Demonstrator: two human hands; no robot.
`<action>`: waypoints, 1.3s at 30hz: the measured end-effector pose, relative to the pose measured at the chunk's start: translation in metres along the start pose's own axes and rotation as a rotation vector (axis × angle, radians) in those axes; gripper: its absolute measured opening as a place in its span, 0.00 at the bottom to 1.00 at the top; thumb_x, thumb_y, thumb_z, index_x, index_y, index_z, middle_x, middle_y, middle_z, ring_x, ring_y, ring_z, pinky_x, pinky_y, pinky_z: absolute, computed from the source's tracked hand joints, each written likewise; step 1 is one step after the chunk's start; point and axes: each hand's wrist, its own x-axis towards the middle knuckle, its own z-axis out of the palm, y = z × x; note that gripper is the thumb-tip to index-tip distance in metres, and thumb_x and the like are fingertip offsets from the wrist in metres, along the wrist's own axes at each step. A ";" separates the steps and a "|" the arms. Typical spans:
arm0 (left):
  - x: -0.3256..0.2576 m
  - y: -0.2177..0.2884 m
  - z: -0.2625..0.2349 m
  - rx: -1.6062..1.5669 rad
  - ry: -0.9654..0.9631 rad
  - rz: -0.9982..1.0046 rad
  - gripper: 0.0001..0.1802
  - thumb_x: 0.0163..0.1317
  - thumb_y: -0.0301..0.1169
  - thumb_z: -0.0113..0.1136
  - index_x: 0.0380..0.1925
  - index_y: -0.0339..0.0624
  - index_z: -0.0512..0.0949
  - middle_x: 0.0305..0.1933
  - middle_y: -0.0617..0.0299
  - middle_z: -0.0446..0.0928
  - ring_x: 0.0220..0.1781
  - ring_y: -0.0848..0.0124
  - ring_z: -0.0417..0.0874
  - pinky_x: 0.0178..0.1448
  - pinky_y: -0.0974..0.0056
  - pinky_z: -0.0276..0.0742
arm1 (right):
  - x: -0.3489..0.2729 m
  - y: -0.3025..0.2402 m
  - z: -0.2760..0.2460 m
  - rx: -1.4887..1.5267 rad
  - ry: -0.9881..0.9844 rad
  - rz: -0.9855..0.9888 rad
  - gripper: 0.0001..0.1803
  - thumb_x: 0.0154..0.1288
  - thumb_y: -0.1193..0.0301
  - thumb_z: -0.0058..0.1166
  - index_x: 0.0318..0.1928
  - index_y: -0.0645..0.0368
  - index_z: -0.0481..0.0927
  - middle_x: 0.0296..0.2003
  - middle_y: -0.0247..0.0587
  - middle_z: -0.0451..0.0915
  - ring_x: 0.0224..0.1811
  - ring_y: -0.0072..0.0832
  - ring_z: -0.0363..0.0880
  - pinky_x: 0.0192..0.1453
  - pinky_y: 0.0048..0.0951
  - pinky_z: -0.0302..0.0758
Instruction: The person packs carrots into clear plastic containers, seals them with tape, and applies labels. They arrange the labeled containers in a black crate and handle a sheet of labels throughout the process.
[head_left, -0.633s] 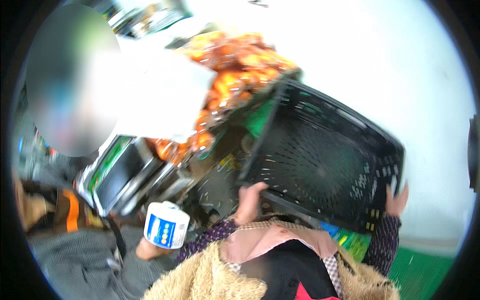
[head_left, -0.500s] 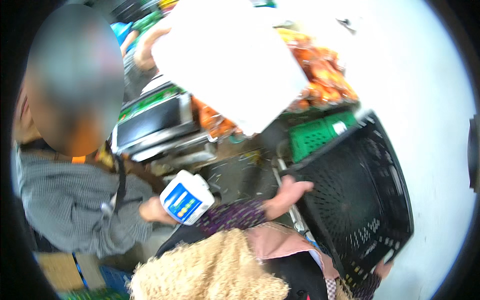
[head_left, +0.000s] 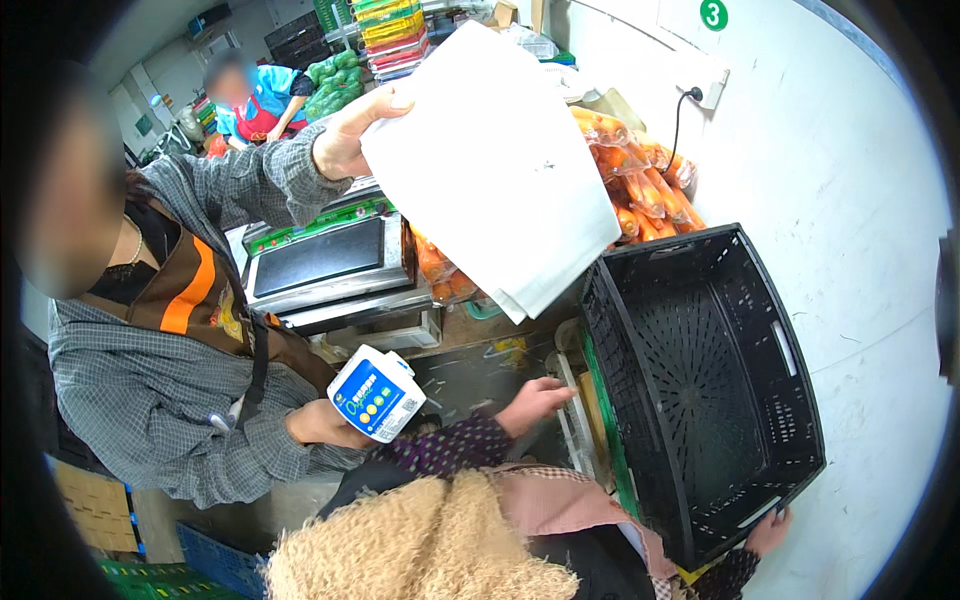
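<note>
A black plastic crate (head_left: 700,390) with slotted walls stands tilted in view on my right, on top of a green crate (head_left: 612,425). My right hand (head_left: 768,531) grips its near right rim, fingers partly hidden behind the edge. My left hand (head_left: 538,404) is apart from the crate, just left of it, with fingers stretched out and nothing in them.
At my left a co-worker holds white sheets (head_left: 500,170) in one hand and a white-and-blue handheld device (head_left: 378,393) in the other. Behind them are a scale (head_left: 318,262) and bagged carrots (head_left: 645,195). A white wall (head_left: 850,200) borders the right side.
My left hand has let go of the black crate's left rim and drawn to the left. The crate now covers more of the green crate. The co-worker's white sheets have shifted right and down.
</note>
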 end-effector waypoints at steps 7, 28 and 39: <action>-0.077 -0.025 -0.075 -0.343 0.362 0.140 0.38 0.59 0.32 0.65 0.65 0.31 0.58 0.56 0.49 0.75 0.51 0.67 0.80 0.49 0.64 0.78 | -0.064 -0.383 0.113 0.451 -0.701 -0.695 0.36 0.58 0.74 0.63 0.66 0.65 0.63 0.64 0.52 0.68 0.68 0.39 0.66 0.72 0.39 0.61; -0.185 0.032 -0.161 -1.198 -0.424 -0.066 0.31 0.60 0.38 0.50 0.65 0.42 0.65 0.69 0.52 0.62 0.72 0.56 0.57 0.73 0.56 0.62 | -0.221 -0.457 0.292 1.162 -2.069 0.196 0.17 0.65 0.70 0.53 0.52 0.64 0.73 0.40 0.41 0.76 0.36 0.26 0.76 0.41 0.28 0.74; -0.145 -0.035 -0.225 -1.061 -0.105 -0.411 0.24 0.65 0.36 0.49 0.59 0.39 0.67 0.56 0.53 0.67 0.59 0.63 0.64 0.63 0.62 0.66 | -0.312 -0.391 0.289 1.103 -1.976 0.352 0.24 0.59 0.69 0.65 0.54 0.67 0.75 0.43 0.38 0.82 0.41 0.22 0.80 0.48 0.28 0.79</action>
